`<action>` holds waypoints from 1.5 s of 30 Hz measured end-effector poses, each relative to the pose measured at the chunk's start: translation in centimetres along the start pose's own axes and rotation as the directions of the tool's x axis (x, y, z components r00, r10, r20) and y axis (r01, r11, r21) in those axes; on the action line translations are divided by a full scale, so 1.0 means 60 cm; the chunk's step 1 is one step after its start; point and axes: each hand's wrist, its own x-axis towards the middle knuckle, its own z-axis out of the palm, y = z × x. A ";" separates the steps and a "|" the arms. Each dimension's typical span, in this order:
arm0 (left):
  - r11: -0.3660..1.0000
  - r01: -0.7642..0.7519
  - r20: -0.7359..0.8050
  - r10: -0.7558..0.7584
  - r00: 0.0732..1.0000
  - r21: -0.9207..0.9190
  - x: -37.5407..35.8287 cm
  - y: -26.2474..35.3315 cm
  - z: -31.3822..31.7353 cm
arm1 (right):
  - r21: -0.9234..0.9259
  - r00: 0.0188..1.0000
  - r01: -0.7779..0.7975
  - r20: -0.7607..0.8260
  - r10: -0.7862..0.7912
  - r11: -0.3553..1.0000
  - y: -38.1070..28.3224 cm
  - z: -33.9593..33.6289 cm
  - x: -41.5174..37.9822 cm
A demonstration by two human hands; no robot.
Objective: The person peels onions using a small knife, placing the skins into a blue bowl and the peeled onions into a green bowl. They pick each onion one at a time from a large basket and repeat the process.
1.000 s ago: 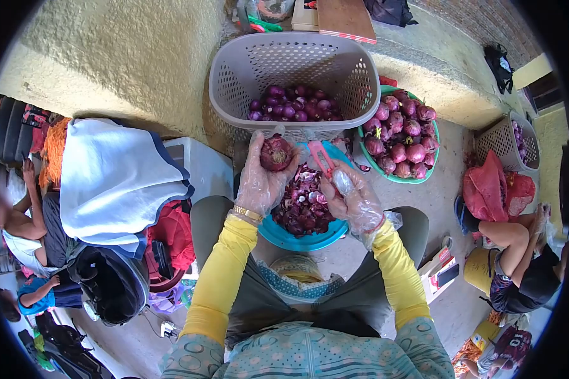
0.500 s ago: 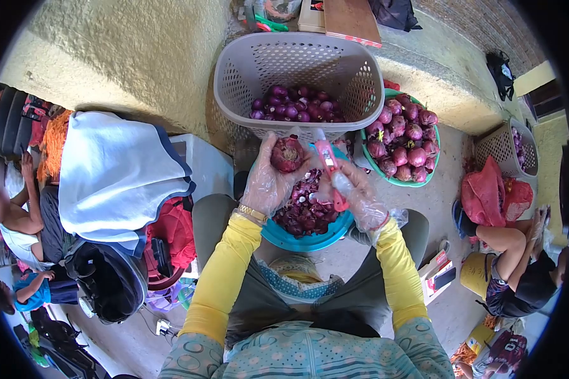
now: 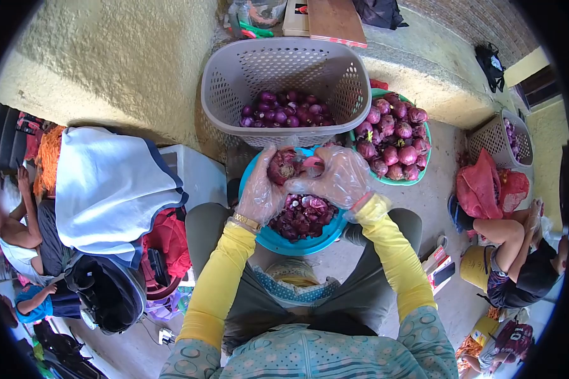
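Note:
My left hand (image 3: 259,192), in a clear plastic glove, is closed around a red onion (image 3: 284,167) with its skin on. Pressed close to the onion, my right hand (image 3: 342,177), gloved too, grips a small knife (image 3: 313,165); only part of its red-pink handle shows and the blade is hidden. Both hands are over a blue basin (image 3: 297,248) with onion skins (image 3: 303,218) in it. Just beyond stands a grey perforated basket (image 3: 284,131) holding peeled purple onions (image 3: 284,110). Unpeeled red onions (image 3: 395,142) fill a green basin (image 3: 401,182) at the right.
A dotted sack (image 3: 291,292) sits between my knees. To the left, a white cloth (image 3: 114,189) covers something beside a white box (image 3: 196,174). People sit at both sides, one near a red sack (image 3: 483,189). A yellow wall (image 3: 139,69) rises at the far left.
My right hand has brought the knife from upright beside the onion in against it, and the hands are closer together. The whole view has shifted slightly.

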 end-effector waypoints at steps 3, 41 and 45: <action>1.000 0.005 -0.010 -0.005 1.000 0.010 0.001 -0.006 -0.005 | -0.041 0.995 0.074 -0.067 -0.076 0.996 0.000 0.004 0.006; 0.994 0.084 -0.071 -0.079 0.994 0.068 -0.002 -0.008 0.003 | -0.003 0.983 0.109 0.152 -0.107 0.994 0.009 0.006 -0.005; 0.998 0.009 -0.074 -0.014 0.997 -0.066 0.006 -0.028 -0.010 | 0.080 0.990 0.126 0.059 -0.131 0.989 0.011 0.028 -0.013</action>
